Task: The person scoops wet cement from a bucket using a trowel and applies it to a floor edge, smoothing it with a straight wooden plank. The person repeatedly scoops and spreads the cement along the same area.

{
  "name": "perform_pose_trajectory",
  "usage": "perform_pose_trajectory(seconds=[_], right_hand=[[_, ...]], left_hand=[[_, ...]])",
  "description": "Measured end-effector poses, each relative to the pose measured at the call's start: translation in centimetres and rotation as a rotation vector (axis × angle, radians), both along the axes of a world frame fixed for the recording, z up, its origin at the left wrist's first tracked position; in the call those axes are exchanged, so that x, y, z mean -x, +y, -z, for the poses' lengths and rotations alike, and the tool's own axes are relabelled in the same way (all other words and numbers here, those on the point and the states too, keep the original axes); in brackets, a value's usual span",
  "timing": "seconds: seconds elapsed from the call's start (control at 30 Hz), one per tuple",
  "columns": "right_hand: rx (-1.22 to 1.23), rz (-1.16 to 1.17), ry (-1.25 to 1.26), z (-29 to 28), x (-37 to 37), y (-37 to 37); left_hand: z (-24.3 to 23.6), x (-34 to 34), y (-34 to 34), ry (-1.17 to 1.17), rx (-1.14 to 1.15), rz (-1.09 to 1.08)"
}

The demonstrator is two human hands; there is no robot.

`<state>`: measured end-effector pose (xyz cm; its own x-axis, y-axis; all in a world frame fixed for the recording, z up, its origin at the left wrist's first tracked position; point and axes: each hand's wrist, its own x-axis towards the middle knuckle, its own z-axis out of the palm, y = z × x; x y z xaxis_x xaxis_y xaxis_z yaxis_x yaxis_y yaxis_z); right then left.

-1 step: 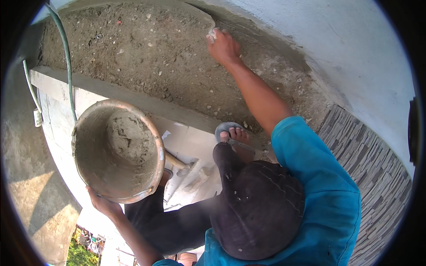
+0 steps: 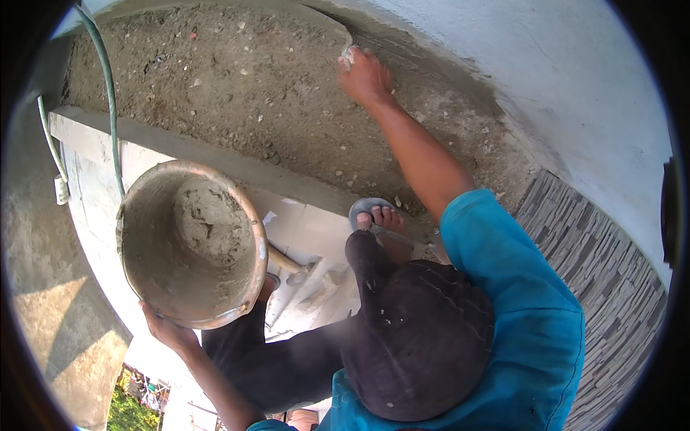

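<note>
A round, mortar-smeared bucket point(image 2: 248, 208) tilts toward me at the left, with wet grey mortar point(image 2: 212, 223) stuck to its bottom. My left hand point(image 2: 169, 332) grips its lower edge; the fingers behind the wall are partly hidden. Out ahead, my right arm reaches across rough soil to the base of the white wall. My right hand point(image 2: 366, 75) is closed on a mortar-covered trowel point(image 2: 350, 52). The trowel's thin neck shows above my fist, while its blade is hard to tell from the grey mortar along the wall.
Pebbly soil point(image 2: 237, 93) lies behind a low concrete curb point(image 2: 287, 183). A green hose point(image 2: 108, 79) hangs over the curb at the left. My sandalled foot point(image 2: 384, 219) rests at the curb. Grey stone-strip cladding point(image 2: 596, 266) covers the right side, below the white wall point(image 2: 546, 79).
My right hand has shifted very slightly right and down, toward me, with the trowel. The bucket and my left hand have stayed in place.
</note>
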<state>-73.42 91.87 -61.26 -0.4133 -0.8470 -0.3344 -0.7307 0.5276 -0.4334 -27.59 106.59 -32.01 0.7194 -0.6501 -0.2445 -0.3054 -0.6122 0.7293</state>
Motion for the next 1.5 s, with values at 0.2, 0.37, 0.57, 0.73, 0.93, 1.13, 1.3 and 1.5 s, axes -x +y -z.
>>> perform_pose_trajectory(seconds=[0.2, 0.37, 0.57, 0.73, 0.93, 1.13, 1.3, 1.5], right_hand=[[-0.055, -0.035, 0.082, -0.5, 4.1, 2.5], [0.012, -0.049, 0.132, -0.7, 6.3, 6.5], [0.127, -0.107, 0.081, 0.0, 5.6, 6.9], [0.199, -0.086, 0.221, 1.9, 7.4, 6.3], [0.166, -0.068, 0.193, 0.3, 8.8, 7.3], [0.363, -0.047, 0.279, -1.2, 9.1, 8.7], [0.422, -0.091, 0.316, -1.4, 9.5, 9.8], [0.372, -0.228, 0.286, 0.1, 7.5, 6.5]], left_hand=[[0.3, 1.1, -0.7, -0.021, -0.006, -0.049], [0.6, 0.7, -0.6, -0.035, 0.007, -0.044], [0.3, 0.9, -0.5, -0.005, 0.013, -0.062], [0.5, 0.8, -0.7, -0.008, -0.010, -0.032], [0.3, 0.8, -0.4, -0.023, 0.005, -0.047], [0.3, 1.0, -0.5, -0.018, -0.007, -0.031], [0.3, 1.3, -0.5, -0.007, 0.000, -0.063], [0.8, -0.3, 0.0, 0.047, 0.014, -0.063]])
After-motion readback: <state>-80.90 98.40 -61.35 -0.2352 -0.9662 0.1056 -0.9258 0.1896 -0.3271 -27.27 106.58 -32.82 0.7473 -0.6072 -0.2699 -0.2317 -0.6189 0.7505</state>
